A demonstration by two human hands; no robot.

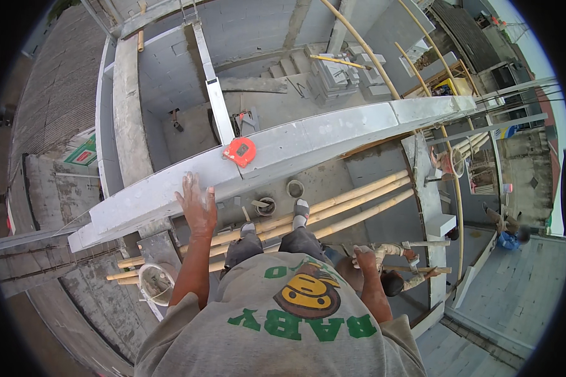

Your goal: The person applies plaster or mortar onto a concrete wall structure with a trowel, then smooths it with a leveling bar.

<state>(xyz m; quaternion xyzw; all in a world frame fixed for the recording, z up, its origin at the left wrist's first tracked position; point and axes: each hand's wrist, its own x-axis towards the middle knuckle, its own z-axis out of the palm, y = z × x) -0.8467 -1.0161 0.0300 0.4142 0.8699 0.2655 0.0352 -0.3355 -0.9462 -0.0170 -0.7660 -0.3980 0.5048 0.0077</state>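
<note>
My left hand point(199, 206) lies with fingers spread against the near side and top edge of a pale block wall point(308, 139) that runs across in front of me. An orange-red tape measure point(240, 152) rests on top of that wall, ahead and to the right of this hand, apart from it. My right hand point(365, 259) hangs low by my right side, away from the wall, with its fingers curled in. Whatever it may hold is hidden. My feet stand on bamboo poles point(352, 204) laid side by side below the wall.
A mortar bucket point(156, 283) is beside my left forearm; two more buckets point(265, 206) point(295, 188) stand below, past my feet. Beneath me on the right, another person point(396, 279) bends near a wall. Beyond the wall lie stacked blocks point(333, 78) and upright bamboo poles point(365, 47).
</note>
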